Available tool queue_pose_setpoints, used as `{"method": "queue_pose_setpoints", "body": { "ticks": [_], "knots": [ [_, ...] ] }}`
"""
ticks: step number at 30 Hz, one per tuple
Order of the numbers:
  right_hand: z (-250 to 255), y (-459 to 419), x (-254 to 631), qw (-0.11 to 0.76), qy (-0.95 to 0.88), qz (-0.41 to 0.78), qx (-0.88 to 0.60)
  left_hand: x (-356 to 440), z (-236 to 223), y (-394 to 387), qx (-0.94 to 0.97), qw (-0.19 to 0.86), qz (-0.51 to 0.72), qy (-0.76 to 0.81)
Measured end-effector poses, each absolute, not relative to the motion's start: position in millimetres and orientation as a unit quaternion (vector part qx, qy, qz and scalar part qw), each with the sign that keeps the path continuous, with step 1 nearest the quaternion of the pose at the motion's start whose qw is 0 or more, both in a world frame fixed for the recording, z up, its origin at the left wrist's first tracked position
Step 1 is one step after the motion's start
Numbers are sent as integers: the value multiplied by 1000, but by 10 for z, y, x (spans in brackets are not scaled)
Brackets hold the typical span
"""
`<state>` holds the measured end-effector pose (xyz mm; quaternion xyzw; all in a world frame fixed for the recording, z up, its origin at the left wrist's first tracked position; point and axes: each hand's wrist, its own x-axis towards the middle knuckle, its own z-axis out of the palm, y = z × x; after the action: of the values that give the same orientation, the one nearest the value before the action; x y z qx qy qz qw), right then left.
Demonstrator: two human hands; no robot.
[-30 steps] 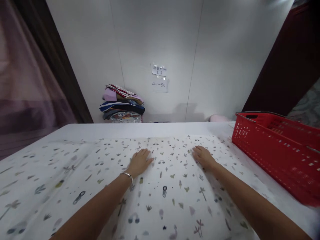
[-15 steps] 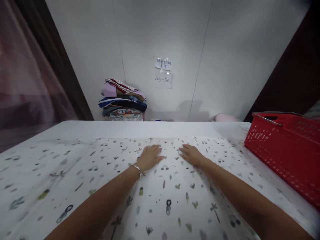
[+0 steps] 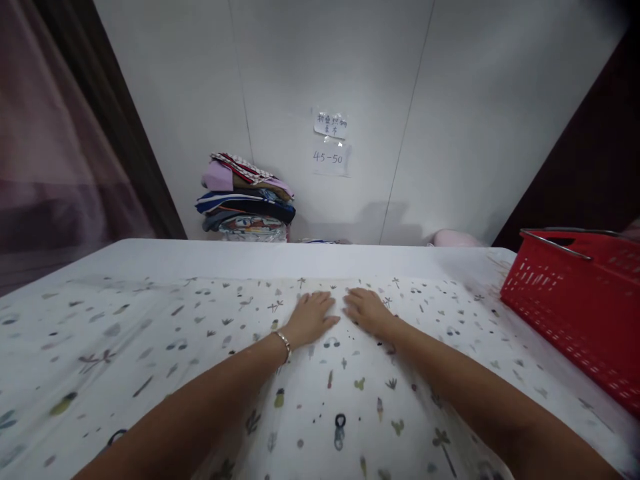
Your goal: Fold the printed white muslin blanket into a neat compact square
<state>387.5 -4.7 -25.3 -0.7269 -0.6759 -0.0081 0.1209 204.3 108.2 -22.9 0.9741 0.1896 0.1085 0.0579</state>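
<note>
A white cloth (image 3: 310, 420) printed with small plants, pineapples and rainbows lies spread over the table, with a few soft creases on its left side. My left hand (image 3: 309, 320) rests palm down on it near the far edge, fingers stretched out, a bracelet (image 3: 286, 347) at the wrist. Close beside it, a small gap apart, my right hand (image 3: 369, 311) also lies flat on the cloth with its fingers extended. Neither hand grips anything.
At the right stands a red plastic basket (image 3: 575, 313) with a metal handle. Behind the white table (image 3: 240, 257) is a stack of folded fabrics (image 3: 247, 200). Paper notes (image 3: 330, 157) are taped to the wall, and a pink curtain (image 3: 55, 147) hangs at left.
Both hands have slid inward over the cloth, so the gap between them is narrower. The view has shifted slightly.
</note>
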Motion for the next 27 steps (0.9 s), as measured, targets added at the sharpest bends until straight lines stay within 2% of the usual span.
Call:
{"method": "queue_pose_setpoints", "body": {
  "ticks": [2,9,15,19,27],
  "knots": [
    [-262,-1,3827,116,-700,7,-704,2070,-238,1100,976,71,94,186],
    [-76,448,3899,98,-612,42,-784,2330,-97,1384,949,56,69,304],
    [-127,-326,3945,109,-650,33,-751,1970,-175,931,975,85,60,197],
    [-160,-804,4289,91,-598,17,-796,1850,-187,913,974,104,39,197],
    [-145,-442,4804,73,-500,12,-863,2218,-17,1180,948,88,14,304]
  ]
}}
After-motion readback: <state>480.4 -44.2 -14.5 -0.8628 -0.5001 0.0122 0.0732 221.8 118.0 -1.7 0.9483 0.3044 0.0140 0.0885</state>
